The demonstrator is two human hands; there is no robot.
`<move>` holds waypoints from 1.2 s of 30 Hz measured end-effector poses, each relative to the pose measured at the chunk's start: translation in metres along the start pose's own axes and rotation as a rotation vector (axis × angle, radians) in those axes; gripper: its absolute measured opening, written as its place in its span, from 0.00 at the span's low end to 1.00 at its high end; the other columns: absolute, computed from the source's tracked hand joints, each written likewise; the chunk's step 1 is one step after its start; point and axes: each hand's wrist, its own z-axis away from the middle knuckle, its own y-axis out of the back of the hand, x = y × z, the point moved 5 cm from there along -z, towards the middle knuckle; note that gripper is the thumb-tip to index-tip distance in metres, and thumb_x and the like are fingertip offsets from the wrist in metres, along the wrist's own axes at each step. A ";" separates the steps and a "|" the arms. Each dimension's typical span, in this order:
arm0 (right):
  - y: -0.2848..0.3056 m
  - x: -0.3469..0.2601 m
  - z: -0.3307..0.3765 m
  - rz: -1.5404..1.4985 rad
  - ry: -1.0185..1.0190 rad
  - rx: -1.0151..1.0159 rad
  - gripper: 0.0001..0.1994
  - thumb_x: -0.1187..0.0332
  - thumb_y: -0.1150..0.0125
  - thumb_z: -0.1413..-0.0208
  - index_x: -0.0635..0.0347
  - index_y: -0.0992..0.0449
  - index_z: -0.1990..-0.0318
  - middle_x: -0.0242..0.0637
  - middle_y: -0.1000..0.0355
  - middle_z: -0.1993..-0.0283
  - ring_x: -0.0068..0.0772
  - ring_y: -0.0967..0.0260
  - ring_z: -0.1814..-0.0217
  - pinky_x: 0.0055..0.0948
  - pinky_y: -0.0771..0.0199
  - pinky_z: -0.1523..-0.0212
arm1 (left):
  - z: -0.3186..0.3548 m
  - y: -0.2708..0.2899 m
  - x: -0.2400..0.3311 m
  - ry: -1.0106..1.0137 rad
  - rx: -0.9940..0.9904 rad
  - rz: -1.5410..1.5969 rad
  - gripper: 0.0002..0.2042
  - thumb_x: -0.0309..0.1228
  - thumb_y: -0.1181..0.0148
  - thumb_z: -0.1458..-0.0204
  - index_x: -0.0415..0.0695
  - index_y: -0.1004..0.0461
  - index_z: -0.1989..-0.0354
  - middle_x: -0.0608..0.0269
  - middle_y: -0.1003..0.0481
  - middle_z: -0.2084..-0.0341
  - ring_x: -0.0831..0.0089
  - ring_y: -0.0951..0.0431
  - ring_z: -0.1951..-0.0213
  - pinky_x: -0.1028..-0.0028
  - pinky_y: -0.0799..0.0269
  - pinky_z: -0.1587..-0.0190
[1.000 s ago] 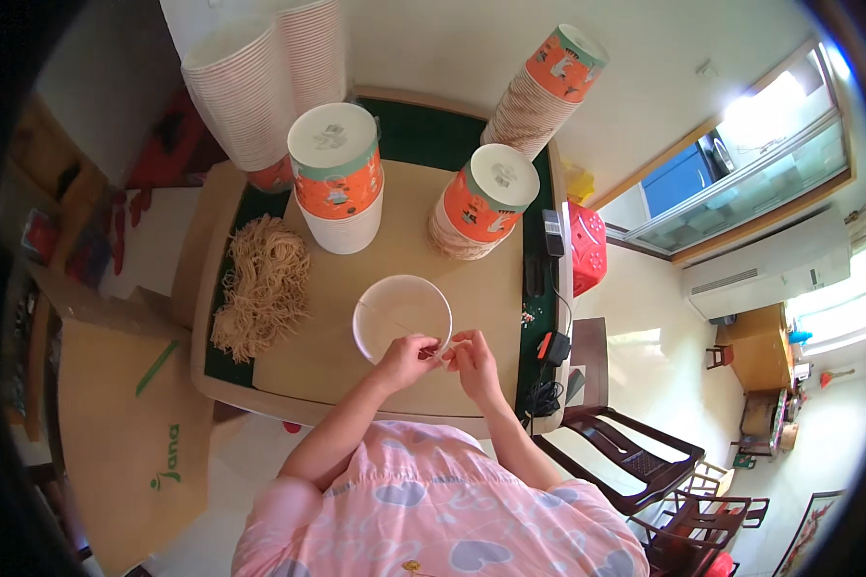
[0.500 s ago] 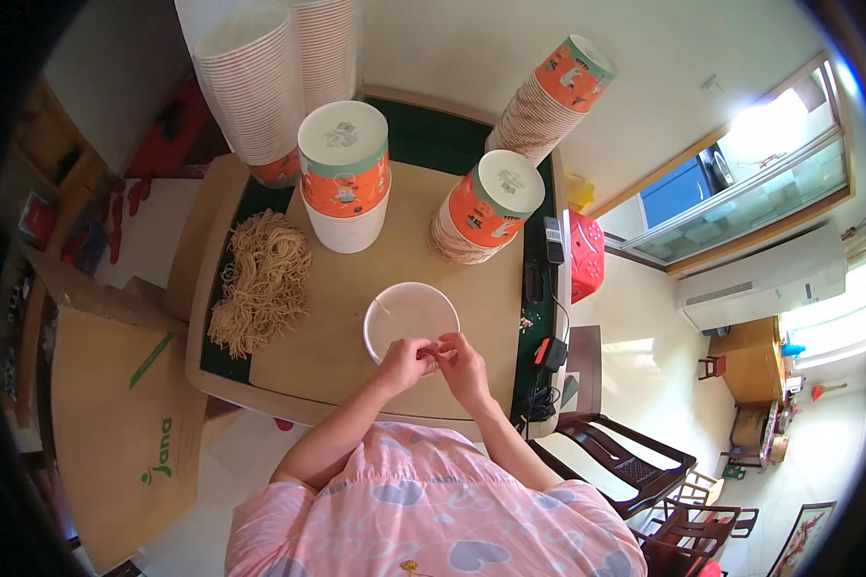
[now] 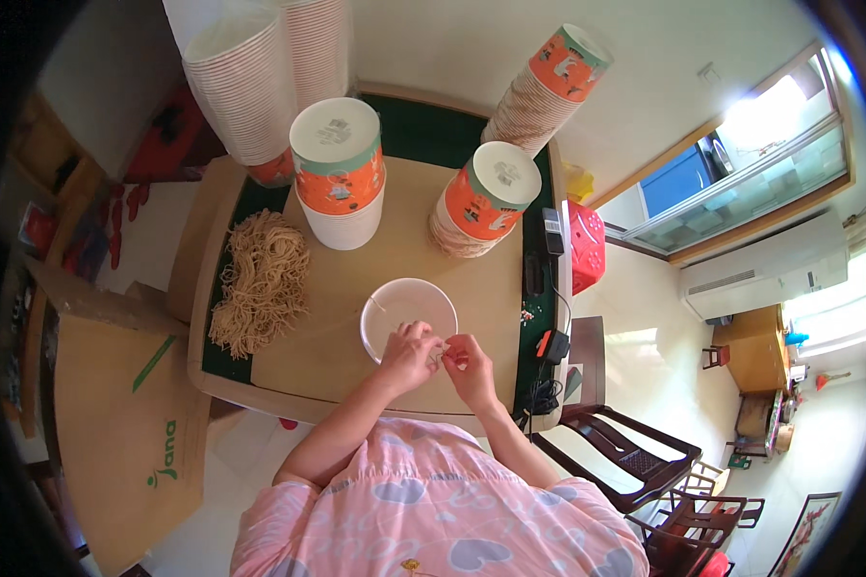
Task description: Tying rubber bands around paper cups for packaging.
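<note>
A white paper tub (image 3: 409, 291) stands with its open mouth up on the brown board, close in front of me. One pale strand of string (image 3: 378, 303) shows against its inner left wall. At the tub's near right rim my left hand (image 3: 412, 358) is closed, fingers bent and thumb pinching. My right hand (image 3: 470, 370) meets it there, its fingertips pinched together. A thin pale bit, apparently string, shows between the fingertips; the fingers partly hide it. To the left lies a loose heap of beige strings (image 3: 260, 284).
Nested stacks of orange, green and white tubs stand at the back: a middle stack (image 3: 340, 192), a right stack (image 3: 486, 202), a farther one (image 3: 548, 91) and tall white stacks (image 3: 241, 87). A black charger with cable (image 3: 551, 351) lies at the right edge. A cardboard box (image 3: 115, 413) stands left.
My left hand has turned and lifted slightly, its fingers spreading more over the tub's near rim. My right hand has shifted a little right and down. The tub stays in place.
</note>
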 end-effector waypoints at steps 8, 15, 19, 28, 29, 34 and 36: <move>0.001 0.008 0.002 -0.079 -0.014 0.011 0.12 0.82 0.42 0.54 0.62 0.32 0.61 0.32 0.29 0.68 0.20 0.29 0.65 0.20 0.27 0.63 | -0.003 -0.018 -0.024 0.312 -0.088 0.510 0.06 0.27 0.39 0.57 0.40 0.27 0.71 0.61 0.26 0.75 0.70 0.24 0.72 0.70 0.27 0.66; 0.003 0.008 0.002 -0.267 -0.030 0.077 0.13 0.80 0.41 0.52 0.61 0.32 0.58 0.31 0.29 0.69 0.20 0.31 0.68 0.20 0.29 0.65 | -0.004 -0.027 -0.021 0.264 -0.072 0.774 0.05 0.23 0.40 0.53 0.40 0.26 0.67 0.74 0.29 0.80 0.85 0.31 0.77 0.82 0.34 0.73; 0.006 0.003 -0.002 -0.383 -0.087 0.101 0.13 0.80 0.40 0.52 0.62 0.32 0.59 0.31 0.29 0.69 0.19 0.31 0.67 0.19 0.30 0.65 | -0.005 -0.030 -0.016 0.289 -0.087 0.641 0.04 0.25 0.39 0.53 0.39 0.24 0.70 0.73 0.29 0.84 0.87 0.34 0.79 0.82 0.36 0.75; 0.046 -0.038 -0.022 -0.191 0.095 0.054 0.13 0.80 0.39 0.54 0.60 0.29 0.59 0.33 0.30 0.66 0.27 0.32 0.62 0.23 0.31 0.61 | -0.004 -0.024 -0.020 0.366 -0.066 0.603 0.06 0.28 0.39 0.55 0.38 0.24 0.73 0.63 0.26 0.84 0.82 0.29 0.80 0.78 0.33 0.75; 0.043 -0.055 -0.022 0.127 0.224 -0.065 0.16 0.78 0.38 0.56 0.58 0.29 0.57 0.34 0.31 0.66 0.32 0.32 0.61 0.27 0.31 0.60 | -0.004 -0.023 -0.020 0.353 -0.066 0.574 0.06 0.29 0.40 0.55 0.38 0.24 0.73 0.63 0.26 0.84 0.82 0.29 0.80 0.78 0.33 0.75; 0.039 -0.040 -0.025 0.245 0.215 -0.143 0.12 0.74 0.37 0.57 0.58 0.26 0.61 0.39 0.30 0.67 0.40 0.32 0.63 0.32 0.30 0.63 | -0.006 -0.022 -0.016 0.313 -0.015 0.579 0.07 0.30 0.40 0.56 0.38 0.24 0.74 0.63 0.27 0.85 0.81 0.29 0.81 0.77 0.33 0.76; 0.039 -0.032 -0.026 0.274 0.168 -0.143 0.06 0.74 0.38 0.56 0.61 0.25 0.68 0.41 0.30 0.71 0.42 0.32 0.67 0.35 0.31 0.66 | -0.005 -0.021 -0.017 0.331 -0.033 0.554 0.07 0.30 0.40 0.56 0.38 0.24 0.74 0.63 0.27 0.85 0.80 0.30 0.81 0.77 0.33 0.76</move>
